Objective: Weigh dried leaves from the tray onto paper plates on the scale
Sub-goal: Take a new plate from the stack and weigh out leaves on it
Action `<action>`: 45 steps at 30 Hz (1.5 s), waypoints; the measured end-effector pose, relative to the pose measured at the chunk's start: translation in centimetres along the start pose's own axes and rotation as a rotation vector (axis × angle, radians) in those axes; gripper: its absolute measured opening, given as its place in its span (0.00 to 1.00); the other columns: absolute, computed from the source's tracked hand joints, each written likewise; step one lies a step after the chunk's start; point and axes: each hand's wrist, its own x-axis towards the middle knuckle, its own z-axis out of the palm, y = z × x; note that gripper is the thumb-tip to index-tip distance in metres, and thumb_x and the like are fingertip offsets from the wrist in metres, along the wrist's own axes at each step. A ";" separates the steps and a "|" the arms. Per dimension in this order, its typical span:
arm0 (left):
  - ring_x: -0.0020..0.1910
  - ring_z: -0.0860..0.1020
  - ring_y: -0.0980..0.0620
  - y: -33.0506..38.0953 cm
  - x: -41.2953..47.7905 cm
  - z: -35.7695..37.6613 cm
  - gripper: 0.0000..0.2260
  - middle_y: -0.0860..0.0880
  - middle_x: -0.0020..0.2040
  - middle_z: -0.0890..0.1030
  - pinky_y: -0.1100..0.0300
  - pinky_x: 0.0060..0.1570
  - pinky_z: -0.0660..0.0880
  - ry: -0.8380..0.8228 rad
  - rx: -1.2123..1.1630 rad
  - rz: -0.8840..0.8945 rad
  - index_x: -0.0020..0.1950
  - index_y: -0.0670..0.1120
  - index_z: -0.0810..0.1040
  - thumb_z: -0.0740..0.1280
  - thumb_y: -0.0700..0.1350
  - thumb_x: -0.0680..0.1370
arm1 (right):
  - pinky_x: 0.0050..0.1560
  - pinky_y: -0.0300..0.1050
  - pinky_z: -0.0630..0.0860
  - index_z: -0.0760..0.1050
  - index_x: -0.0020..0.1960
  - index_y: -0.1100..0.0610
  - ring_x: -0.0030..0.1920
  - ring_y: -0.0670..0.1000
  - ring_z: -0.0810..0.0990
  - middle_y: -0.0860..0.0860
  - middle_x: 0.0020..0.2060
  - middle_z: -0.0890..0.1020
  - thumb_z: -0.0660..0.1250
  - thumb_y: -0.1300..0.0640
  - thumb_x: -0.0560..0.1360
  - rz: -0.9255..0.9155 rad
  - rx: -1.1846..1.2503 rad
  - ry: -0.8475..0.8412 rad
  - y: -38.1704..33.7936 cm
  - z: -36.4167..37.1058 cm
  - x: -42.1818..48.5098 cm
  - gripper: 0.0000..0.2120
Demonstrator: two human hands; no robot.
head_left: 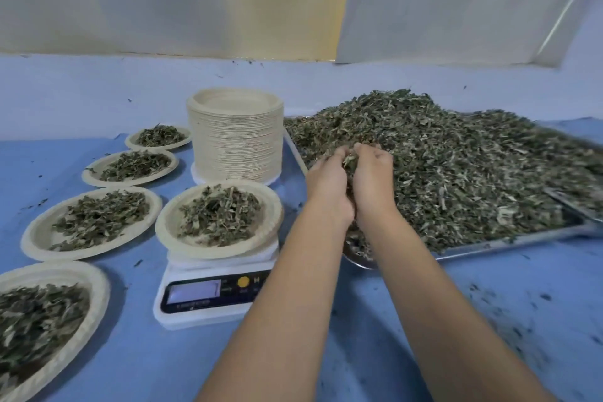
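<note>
We cupped our left hand (328, 181) and right hand (375, 176) together, fingers curled round a scoop of dried leaves (456, 157) at the near left edge of the heap on the metal tray (509, 240). Just left of the tray, the scale (208, 290) carried a paper plate (272, 206) with leaves on it. A stack of plates (235, 140) stood behind it, and four filled plates (34, 235) lay further left.
</note>
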 end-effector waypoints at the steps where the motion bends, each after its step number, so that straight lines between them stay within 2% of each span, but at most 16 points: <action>1: 0.54 0.78 0.44 -0.7 0.2 0.1 0.10 0.43 0.61 0.78 0.55 0.44 0.75 0.041 0.081 0.020 0.61 0.44 0.76 0.62 0.41 0.80 | 0.51 0.51 0.74 0.65 0.47 0.54 0.46 0.52 0.76 0.52 0.44 0.76 0.59 0.59 0.78 0.042 0.035 0.024 0.4 -0.4 0.4 0.03; 5: 0.49 0.79 0.48 -2.3 0.1 0.6 0.10 0.45 0.55 0.81 0.59 0.43 0.75 0.047 0.359 0.147 0.59 0.45 0.77 0.61 0.42 0.80 | 0.50 0.54 0.75 0.72 0.54 0.61 0.49 0.58 0.79 0.58 0.48 0.80 0.58 0.58 0.78 0.156 0.041 0.064 1.4 -1.3 1.3 0.09; 7: 0.42 0.79 0.52 -2.2 0.0 0.6 0.07 0.49 0.44 0.82 0.62 0.38 0.73 -0.017 0.438 0.181 0.49 0.46 0.79 0.61 0.40 0.79 | 0.44 0.49 0.75 0.76 0.48 0.58 0.44 0.55 0.79 0.55 0.42 0.80 0.57 0.55 0.79 0.171 0.017 0.043 1.7 -1.4 1.6 0.11; 10: 0.35 0.75 0.56 -1.6 -0.4 0.5 0.13 0.54 0.32 0.76 0.62 0.34 0.69 -0.114 0.519 0.114 0.34 0.50 0.76 0.62 0.46 0.79 | 0.46 0.53 0.73 0.75 0.42 0.55 0.45 0.56 0.77 0.53 0.41 0.79 0.57 0.53 0.77 0.155 -0.006 0.029 2.0 -1.3 1.9 0.11; 15: 0.34 0.75 0.63 -1.0 -0.3 0.1 0.09 0.57 0.35 0.77 0.68 0.34 0.70 -0.193 0.528 0.058 0.47 0.50 0.78 0.60 0.51 0.80 | 0.45 0.49 0.75 0.80 0.49 0.57 0.44 0.54 0.80 0.53 0.43 0.83 0.57 0.55 0.76 0.121 -0.061 0.093 2.3 -1.4 1.9 0.14; 18: 0.35 0.74 0.67 -1.0 -0.2 0.2 0.12 0.64 0.33 0.78 0.74 0.33 0.70 -0.204 0.554 0.114 0.48 0.49 0.77 0.59 0.54 0.81 | 0.54 0.53 0.78 0.81 0.55 0.53 0.51 0.53 0.82 0.51 0.50 0.84 0.57 0.55 0.76 0.068 -0.109 0.089 2.3 -1.3 2.0 0.15; 19: 0.41 0.75 0.67 -1.0 -0.4 0.3 0.13 0.64 0.37 0.79 0.76 0.39 0.69 -0.220 0.555 0.113 0.50 0.49 0.78 0.58 0.55 0.81 | 0.56 0.53 0.78 0.80 0.56 0.54 0.52 0.53 0.82 0.52 0.50 0.84 0.58 0.57 0.76 0.046 -0.125 0.084 2.3 -1.2 2.0 0.15; 22: 0.63 0.72 0.53 -1.3 -0.9 0.4 0.22 0.49 0.65 0.75 0.62 0.60 0.67 -0.241 0.587 0.085 0.65 0.43 0.74 0.56 0.57 0.81 | 0.55 0.48 0.78 0.80 0.54 0.58 0.49 0.52 0.83 0.55 0.46 0.84 0.58 0.64 0.76 -0.039 -0.198 0.046 2.5 -1.3 2.0 0.13; 26: 0.71 0.66 0.43 -1.6 -1.3 0.6 0.23 0.39 0.72 0.67 0.57 0.61 0.68 -0.256 0.610 0.126 0.72 0.38 0.66 0.52 0.51 0.83 | 0.55 0.49 0.78 0.80 0.52 0.59 0.50 0.52 0.82 0.56 0.47 0.84 0.61 0.64 0.76 -0.109 -0.193 0.033 2.5 -1.5 1.6 0.10; 30: 0.63 0.74 0.44 -0.7 -1.4 -0.2 0.19 0.40 0.65 0.75 0.58 0.52 0.71 -0.261 0.686 0.205 0.64 0.40 0.74 0.53 0.50 0.83 | 0.59 0.51 0.76 0.80 0.57 0.59 0.54 0.54 0.81 0.56 0.51 0.83 0.59 0.63 0.78 -0.088 -0.135 0.017 1.8 -0.8 1.2 0.13; 33: 0.45 0.78 0.51 1.0 -1.2 -1.4 0.15 0.43 0.49 0.81 0.62 0.40 0.72 -0.176 0.736 0.319 0.45 0.45 0.78 0.54 0.48 0.83 | 0.53 0.51 0.77 0.81 0.50 0.60 0.49 0.54 0.81 0.55 0.45 0.83 0.59 0.61 0.78 -0.089 -0.026 0.000 1.6 0.7 0.1 0.11; 36: 0.23 0.70 0.62 3.2 -1.4 -3.6 0.19 0.54 0.25 0.72 0.66 0.25 0.64 -0.110 0.765 0.399 0.31 0.48 0.71 0.56 0.47 0.82 | 0.47 0.48 0.75 0.80 0.46 0.55 0.44 0.50 0.78 0.49 0.40 0.80 0.59 0.59 0.78 -0.093 0.005 -0.083 1.7 3.0 -1.6 0.11; 38: 0.22 0.68 0.60 4.9 -1.6 -5.2 0.20 0.56 0.21 0.70 0.64 0.30 0.63 -0.080 0.759 0.382 0.28 0.50 0.69 0.58 0.46 0.81 | 0.53 0.47 0.76 0.80 0.47 0.52 0.49 0.48 0.80 0.50 0.46 0.83 0.58 0.61 0.78 -0.080 0.033 -0.104 1.7 4.6 -2.5 0.12; 40: 0.36 0.72 0.54 7.0 -2.0 -7.0 0.15 0.51 0.34 0.74 0.60 0.44 0.66 -0.081 0.757 0.356 0.34 0.47 0.72 0.58 0.45 0.81 | 0.60 0.48 0.75 0.80 0.52 0.55 0.55 0.49 0.80 0.52 0.52 0.83 0.58 0.62 0.78 -0.078 0.040 -0.104 1.5 6.0 -3.2 0.13; 42: 0.50 0.72 0.54 9.0 -2.4 -9.1 0.08 0.49 0.48 0.75 0.60 0.54 0.66 -0.063 0.707 0.358 0.53 0.47 0.74 0.57 0.47 0.81 | 0.61 0.46 0.74 0.80 0.57 0.58 0.57 0.49 0.79 0.51 0.53 0.82 0.58 0.63 0.78 -0.066 0.017 -0.113 1.6 7.0 -3.6 0.14; 45: 0.60 0.72 0.56 11.6 -2.7 -12.9 0.16 0.52 0.61 0.76 0.58 0.60 0.66 0.068 0.647 0.417 0.67 0.45 0.72 0.56 0.49 0.82 | 0.58 0.43 0.74 0.78 0.60 0.57 0.57 0.48 0.78 0.48 0.54 0.81 0.58 0.62 0.78 -0.027 -0.033 -0.124 2.3 7.5 -4.0 0.15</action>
